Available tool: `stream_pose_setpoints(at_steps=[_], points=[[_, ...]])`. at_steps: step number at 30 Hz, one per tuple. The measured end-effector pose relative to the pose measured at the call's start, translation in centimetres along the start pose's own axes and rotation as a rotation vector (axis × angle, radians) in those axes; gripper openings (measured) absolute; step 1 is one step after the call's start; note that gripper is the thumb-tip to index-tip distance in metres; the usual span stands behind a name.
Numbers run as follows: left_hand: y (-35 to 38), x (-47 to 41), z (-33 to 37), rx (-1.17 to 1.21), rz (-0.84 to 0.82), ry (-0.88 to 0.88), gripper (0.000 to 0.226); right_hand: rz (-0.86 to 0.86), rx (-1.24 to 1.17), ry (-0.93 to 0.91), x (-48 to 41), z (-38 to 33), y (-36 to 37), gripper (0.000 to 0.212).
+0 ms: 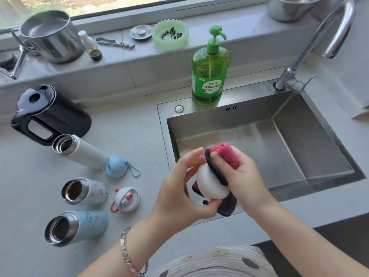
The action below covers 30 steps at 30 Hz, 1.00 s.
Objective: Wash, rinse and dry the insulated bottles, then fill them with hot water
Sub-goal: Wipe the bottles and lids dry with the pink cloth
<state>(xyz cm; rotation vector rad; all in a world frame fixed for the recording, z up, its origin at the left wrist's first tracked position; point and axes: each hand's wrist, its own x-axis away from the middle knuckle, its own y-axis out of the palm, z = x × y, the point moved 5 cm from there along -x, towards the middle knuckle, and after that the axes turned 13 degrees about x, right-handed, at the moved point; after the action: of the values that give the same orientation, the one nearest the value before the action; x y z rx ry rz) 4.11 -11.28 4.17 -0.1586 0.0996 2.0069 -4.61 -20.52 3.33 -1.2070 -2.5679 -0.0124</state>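
3 bottles: white bottle, patterned bottle, blue bottle, uncapped on the desk left of the sink, likely awaiting washing.
3 lids: blue lid and red-trimmed lid beside them; white lid over the sink edge, so drips fall in.
Left grip: curled round the white lid, steadying it.
Right grip: pinching the pink cloth against that lid, to scrub.
1 soap bottle: behind the sink, within reach.

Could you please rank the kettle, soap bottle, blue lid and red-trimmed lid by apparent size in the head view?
Largest to smallest: kettle; soap bottle; then blue lid and red-trimmed lid, which look about alike, so unranked.
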Motion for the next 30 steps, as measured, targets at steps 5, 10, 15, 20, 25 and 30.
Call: stream_pose_setpoints(at_steps=[5, 10, 15, 20, 25, 30], points=[[-0.8, 0.6, -0.3, 0.071, 0.064, -0.063, 0.077, -0.082, -0.004, -0.017, 1.1, -0.5, -0.2, 0.025], [0.2, 0.3, 0.1, -0.082, 0.054, -0.076, 0.085, -0.05, 0.194, 0.073, 1.6, -0.2, 0.4, 0.038], [0.1, -0.2, 0.3, -0.141, -0.024, -0.025, 0.08, -0.131, 0.114, 0.177, 1.5, -0.1, 0.4, 0.017], [-1.6, 0.0, -1.1, 0.142, 0.105, -0.182, 0.052, -0.261, 0.16, 0.113, 1.8, 0.0, 0.1, 0.013], [-1.5, -0.2, -1.5, 0.329, 0.041, -0.319, 0.075, -0.204, 0.189, -0.023, 1.8, -0.6, -0.9, 0.017], [-2.2, -0.5, -1.4, 0.496, 0.065, -0.401, 0.067, -0.181, 0.199, -0.119, 1.9, -1.1, -1.3, 0.046]])
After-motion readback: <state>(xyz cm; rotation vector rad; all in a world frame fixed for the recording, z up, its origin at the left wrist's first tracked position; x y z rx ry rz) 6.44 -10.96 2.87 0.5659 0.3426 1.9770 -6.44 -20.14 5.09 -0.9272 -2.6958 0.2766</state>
